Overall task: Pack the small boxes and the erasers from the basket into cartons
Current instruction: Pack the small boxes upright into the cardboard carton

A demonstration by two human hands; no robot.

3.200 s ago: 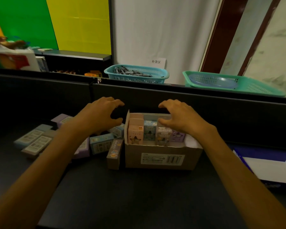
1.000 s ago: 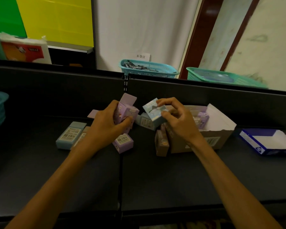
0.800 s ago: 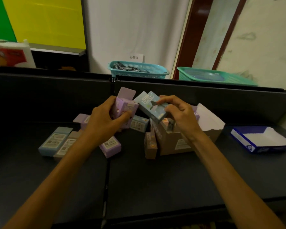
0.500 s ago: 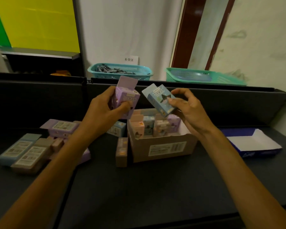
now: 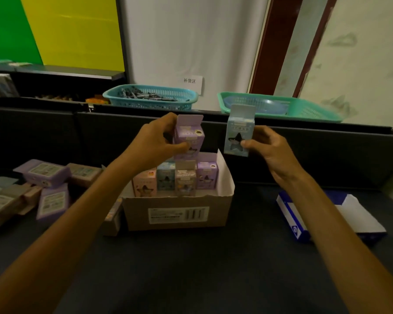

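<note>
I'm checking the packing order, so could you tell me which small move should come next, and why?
Probably lower the purple box in the left hand into the carton: it hangs right above the upright row, while the right hand holds the blue box off to the side.

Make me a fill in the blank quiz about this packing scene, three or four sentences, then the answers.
1. The left hand holds a small box coloured ____.
2. The right hand holds a light ____ box with its top flap up.
3. Both held boxes are above the open brown ____, not inside it.
4. The boxes already packed in it stand ____, not lying flat.

Missing words: purple; blue; carton; upright
</note>
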